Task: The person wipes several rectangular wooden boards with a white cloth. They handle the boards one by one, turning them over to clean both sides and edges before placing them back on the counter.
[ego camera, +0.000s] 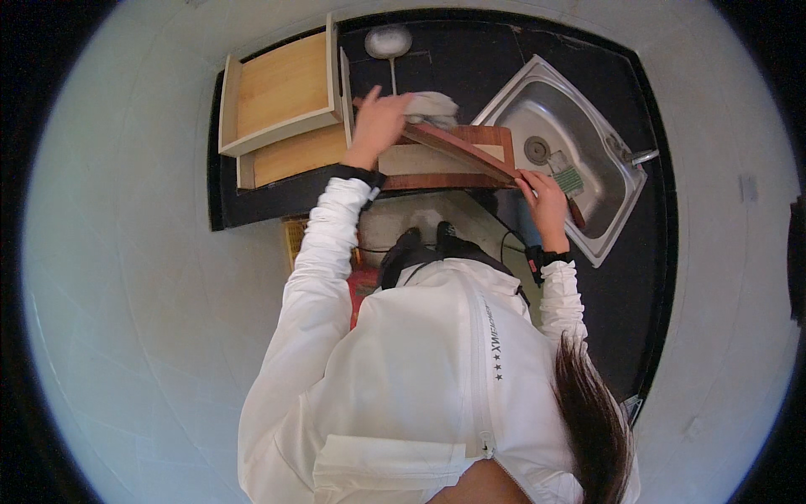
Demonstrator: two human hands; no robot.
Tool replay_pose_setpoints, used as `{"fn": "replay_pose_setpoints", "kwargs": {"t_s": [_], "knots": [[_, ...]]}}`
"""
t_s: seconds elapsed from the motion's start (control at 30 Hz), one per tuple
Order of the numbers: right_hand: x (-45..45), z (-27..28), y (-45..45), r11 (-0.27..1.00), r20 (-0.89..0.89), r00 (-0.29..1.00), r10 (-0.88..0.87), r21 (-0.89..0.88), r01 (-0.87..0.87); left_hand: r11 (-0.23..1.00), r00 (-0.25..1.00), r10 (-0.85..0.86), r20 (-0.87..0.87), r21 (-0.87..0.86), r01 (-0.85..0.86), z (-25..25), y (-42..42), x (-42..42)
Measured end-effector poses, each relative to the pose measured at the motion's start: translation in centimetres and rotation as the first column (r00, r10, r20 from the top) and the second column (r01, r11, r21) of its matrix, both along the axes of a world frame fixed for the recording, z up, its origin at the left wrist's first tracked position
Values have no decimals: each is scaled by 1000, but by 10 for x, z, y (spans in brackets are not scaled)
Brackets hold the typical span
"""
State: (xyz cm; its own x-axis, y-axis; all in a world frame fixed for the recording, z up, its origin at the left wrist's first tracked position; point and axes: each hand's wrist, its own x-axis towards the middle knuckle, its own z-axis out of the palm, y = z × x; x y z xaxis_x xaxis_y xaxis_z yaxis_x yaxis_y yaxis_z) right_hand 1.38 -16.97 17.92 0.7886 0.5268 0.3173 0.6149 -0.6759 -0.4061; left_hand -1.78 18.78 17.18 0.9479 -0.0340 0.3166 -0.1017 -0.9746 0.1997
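Observation:
A reddish-brown wooden drawer (463, 151) sits tilted on the dark counter before me, with a paler, cream-coloured area under its raised edge. At its right-hand corner, my right hand (545, 205) grips that edge between thumb and fingers. My left hand (380, 126) is over the drawer's far left end, one finger raised. Close beside its fingertips lies a crumpled whitish cloth (433, 106). Whether the left hand holds the cloth or the wood is unclear, as its palm side is hidden.
Two light wooden drawers (283, 82) are stacked on the left. A metal ladle (388, 43) lies behind the cloth. On the right is a steel sink (504, 104) with a faucet (643, 156), a green scouring pad (568, 181) and a brown-handled tool (575, 213). A yellow crate (295, 242) stands below the counter.

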Motion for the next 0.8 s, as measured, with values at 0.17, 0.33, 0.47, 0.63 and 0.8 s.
{"fn": "replay_pose_setpoints", "kwargs": {"t_s": [0.17, 0.33, 0.47, 0.63, 0.8], "knots": [[6, -8, -4, 1000, 36, 999, -17, 22, 17, 990, 989, 137, 49, 6, -138, -1, 72, -18], [8, -6, -1, 1000, 63, 998, -16, 28, 14, 976, 977, 212, -8, 48, -212, 8, 57, -16], [10, -3, 1, 999, 32, 999, -7, 39, 6, 991, 980, 100, 172, 66, -113, -13, 10, -7], [9, -6, 0, 999, 49, 999, -22, 37, 20, 1000, 974, 6, 225, -26, 0, -15, -92, 0], [9, -8, -2, 1000, 46, 999, -10, 30, 8, 975, 945, -123, 303, -142, 172, -26, -161, 10]]}}
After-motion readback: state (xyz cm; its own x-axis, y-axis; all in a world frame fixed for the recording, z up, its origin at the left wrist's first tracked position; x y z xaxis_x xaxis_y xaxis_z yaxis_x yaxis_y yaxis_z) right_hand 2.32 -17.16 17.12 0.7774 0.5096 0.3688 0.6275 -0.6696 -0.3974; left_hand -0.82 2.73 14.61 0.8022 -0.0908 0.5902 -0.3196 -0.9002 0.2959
